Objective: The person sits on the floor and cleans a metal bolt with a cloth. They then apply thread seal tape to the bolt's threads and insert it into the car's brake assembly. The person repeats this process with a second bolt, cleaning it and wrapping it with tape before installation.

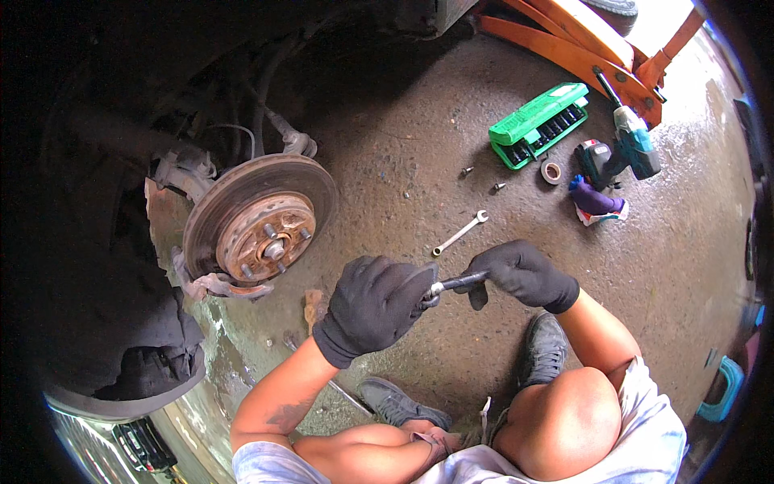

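Observation:
My left hand (379,305), in a black glove, is closed around the metal end of a short dark rod (465,281) with a silver collar. Its exact kind I cannot make out. My right hand (520,276), gloved too, pinches the rod's other end. Both hands are in front of me, above the floor. A combination wrench (460,233) lies on the floor just beyond them. To the left is a rusty brake disc (262,222) on a wheel hub with bare studs, apart from my hands.
A green socket case (538,125) stands open at the far right. Near it are a roll of tape (551,172), a cordless impact wrench (633,145) and a purple cloth-like item (595,196). An orange floor jack (564,48) stands behind. A long metal bar (351,398) lies beside my left shoe.

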Tool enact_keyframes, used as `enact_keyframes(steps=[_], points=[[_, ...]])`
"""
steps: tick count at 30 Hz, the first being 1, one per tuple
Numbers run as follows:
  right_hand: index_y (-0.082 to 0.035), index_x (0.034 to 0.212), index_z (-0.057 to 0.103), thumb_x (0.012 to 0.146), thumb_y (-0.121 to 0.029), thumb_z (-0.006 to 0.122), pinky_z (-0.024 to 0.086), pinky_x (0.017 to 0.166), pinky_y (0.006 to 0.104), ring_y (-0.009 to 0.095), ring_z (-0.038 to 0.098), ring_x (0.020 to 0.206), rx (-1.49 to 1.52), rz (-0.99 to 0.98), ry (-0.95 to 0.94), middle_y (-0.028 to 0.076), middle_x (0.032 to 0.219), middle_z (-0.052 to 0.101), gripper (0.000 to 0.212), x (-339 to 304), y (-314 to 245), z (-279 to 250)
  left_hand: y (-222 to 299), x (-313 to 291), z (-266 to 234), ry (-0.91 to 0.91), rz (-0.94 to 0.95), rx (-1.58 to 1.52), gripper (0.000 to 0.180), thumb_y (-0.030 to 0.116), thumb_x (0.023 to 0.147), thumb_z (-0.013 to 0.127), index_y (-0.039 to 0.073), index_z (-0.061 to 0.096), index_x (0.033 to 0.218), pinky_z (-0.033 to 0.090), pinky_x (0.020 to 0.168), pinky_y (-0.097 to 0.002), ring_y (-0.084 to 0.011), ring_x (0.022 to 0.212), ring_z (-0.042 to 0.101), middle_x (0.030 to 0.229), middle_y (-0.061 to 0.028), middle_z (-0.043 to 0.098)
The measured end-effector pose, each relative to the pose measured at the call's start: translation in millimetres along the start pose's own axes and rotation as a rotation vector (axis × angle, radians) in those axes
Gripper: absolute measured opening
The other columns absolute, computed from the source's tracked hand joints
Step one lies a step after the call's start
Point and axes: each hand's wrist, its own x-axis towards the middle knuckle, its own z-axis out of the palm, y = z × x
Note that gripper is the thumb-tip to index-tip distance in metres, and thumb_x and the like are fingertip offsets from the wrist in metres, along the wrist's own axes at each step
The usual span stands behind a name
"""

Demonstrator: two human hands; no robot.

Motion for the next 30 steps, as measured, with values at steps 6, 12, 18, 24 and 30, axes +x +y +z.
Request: enact_keyframes(steps=[6,12,18,24,30], points=[[0.003,0.127,0.06,0.101,-0.051,0.046,0.05,0.075,0.0317,0.017,0.062,0.081,0.255,0.064,-0.076,0.009,0.092,0.066,0.062,-3.2,12.5,4.2,-2.5,-0.1,1.8,0.031,0.077,0.021,0.049,0.022,0.07,0.076,0.01,0.066,0.116,0.044,0.065,-0.0395,-0.0248,0.075,0.06,0.095,-0.0056,0.066],[0.003,0.132,0.057,0.097,-0.051,0.056,0.048,0.072,0.0315,0.016,0.06,0.08,0.39,0.004,0.077,0.007,0.092,0.065,0.065,2.3,16.6,17.7,-5.3,-4.6,4.7,0.05,0.183,0.098,0.05,0.021,0.066,0.074,0.012,0.066,0.115,0.043,0.062,-0.0381,-0.0207,0.075,0.06,0.096,-0.0038,0.066],[-0.005,0.13,0.062,0.091,-0.026,0.071,0.05,0.074,0.0321,0.018,0.063,0.081,-0.401,-0.369,0.08,0.01,0.099,0.067,0.045,2.0,-19.6,1.3,-5.8,-4.9,-1.9,0.005,0.204,0.177,0.048,0.021,0.07,0.07,0.014,0.067,0.117,0.043,0.063,-0.0363,-0.0197,0.078,0.057,0.1,-0.0032,0.063],[-0.009,0.121,0.067,0.083,-0.023,0.076,0.052,0.071,0.0406,0.031,0.065,0.082,-0.97,-0.473,0.028,0.011,0.093,0.067,0.041,5.0,-27.8,3.7,-7.1,-3.0,0.5,-0.005,0.231,0.13,0.05,0.022,0.067,0.071,0.014,0.067,0.117,0.043,0.064,-0.0377,-0.0211,0.077,0.058,0.096,-0.003,0.064],[-0.01,0.118,0.068,0.082,-0.021,0.077,0.052,0.068,0.0406,0.031,0.065,0.078,-0.822,-0.352,0.239,0.013,0.089,0.068,0.038,1.8,-17.0,12.6,-2.6,-2.3,8.6,-0.083,0.009,-0.02,0.041,0.023,0.074,0.073,0.012,0.066,0.112,0.044,0.064,-0.0414,-0.0268,0.075,0.059,0.089,-0.0064,0.064]])
